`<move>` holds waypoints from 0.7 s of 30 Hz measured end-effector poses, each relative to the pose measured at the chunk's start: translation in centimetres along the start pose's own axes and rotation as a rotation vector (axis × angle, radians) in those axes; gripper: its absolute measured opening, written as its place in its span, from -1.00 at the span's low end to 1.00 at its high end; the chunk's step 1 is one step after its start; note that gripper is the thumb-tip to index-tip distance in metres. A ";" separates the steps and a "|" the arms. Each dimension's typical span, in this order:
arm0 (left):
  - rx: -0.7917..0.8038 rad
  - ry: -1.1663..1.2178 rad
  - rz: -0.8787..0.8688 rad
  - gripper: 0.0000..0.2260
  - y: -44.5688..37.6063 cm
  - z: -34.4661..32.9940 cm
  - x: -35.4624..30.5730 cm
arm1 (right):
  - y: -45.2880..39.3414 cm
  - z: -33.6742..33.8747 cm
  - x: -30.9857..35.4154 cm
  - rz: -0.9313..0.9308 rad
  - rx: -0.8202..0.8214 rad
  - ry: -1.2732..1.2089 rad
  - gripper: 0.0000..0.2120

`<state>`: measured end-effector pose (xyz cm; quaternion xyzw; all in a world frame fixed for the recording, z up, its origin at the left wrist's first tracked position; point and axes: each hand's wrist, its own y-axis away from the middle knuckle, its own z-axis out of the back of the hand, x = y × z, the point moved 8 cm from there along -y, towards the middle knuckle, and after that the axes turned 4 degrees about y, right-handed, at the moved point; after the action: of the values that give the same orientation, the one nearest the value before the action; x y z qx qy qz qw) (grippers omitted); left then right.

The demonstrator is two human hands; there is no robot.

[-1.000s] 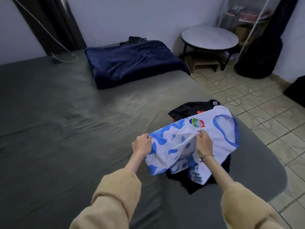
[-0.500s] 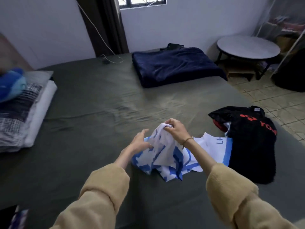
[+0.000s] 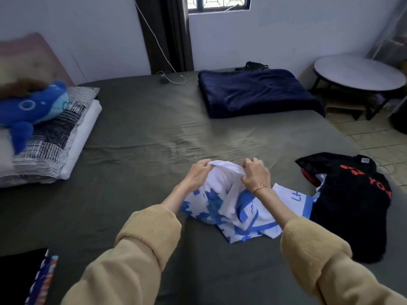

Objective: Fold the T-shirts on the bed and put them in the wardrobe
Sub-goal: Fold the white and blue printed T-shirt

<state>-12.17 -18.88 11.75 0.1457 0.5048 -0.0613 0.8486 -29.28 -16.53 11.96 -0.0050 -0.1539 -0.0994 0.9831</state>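
Note:
A white T-shirt with blue patches (image 3: 222,208) lies bunched on the dark green bed sheet (image 3: 141,155) in front of me. My left hand (image 3: 197,175) grips its upper white edge on the left. My right hand (image 3: 255,175), with a thin bracelet at the wrist, grips the same raised edge on the right, so the cloth arches between the two hands. A black T-shirt with red lettering (image 3: 352,199) lies spread to the right near the bed's edge, partly over another garment. No wardrobe is in view.
A folded navy blanket (image 3: 257,93) lies at the far side of the bed. Pillows (image 3: 55,137) with a blue plush toy (image 3: 30,108) are stacked at the left. A round table (image 3: 359,73) stands on the tiled floor at the right. A cable (image 3: 169,75) trails onto the bed.
The white and blue shirt has come off the black shirt and now lies left of it, toward the bed's middle. Both hands have shifted to grip its upper edge. My view swung left.

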 end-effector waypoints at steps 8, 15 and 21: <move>0.214 -0.267 0.120 -0.64 -1.6 1.1 -4.9 | -2.6 3.6 -3.4 -0.235 -0.028 -0.551 -0.75; -0.158 0.302 0.166 -0.70 -3.3 4.5 -6.2 | -1.5 4.8 2.9 0.066 -0.080 -0.712 -0.87; -0.313 0.656 0.149 -0.73 -3.2 6.1 -6.7 | 0.8 1.0 6.4 0.121 0.211 -0.877 -0.70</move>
<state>-11.15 -24.12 19.74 0.0624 0.7412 0.1287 0.6559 -23.50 -16.96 14.89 0.0448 -0.5643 -0.0141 0.8242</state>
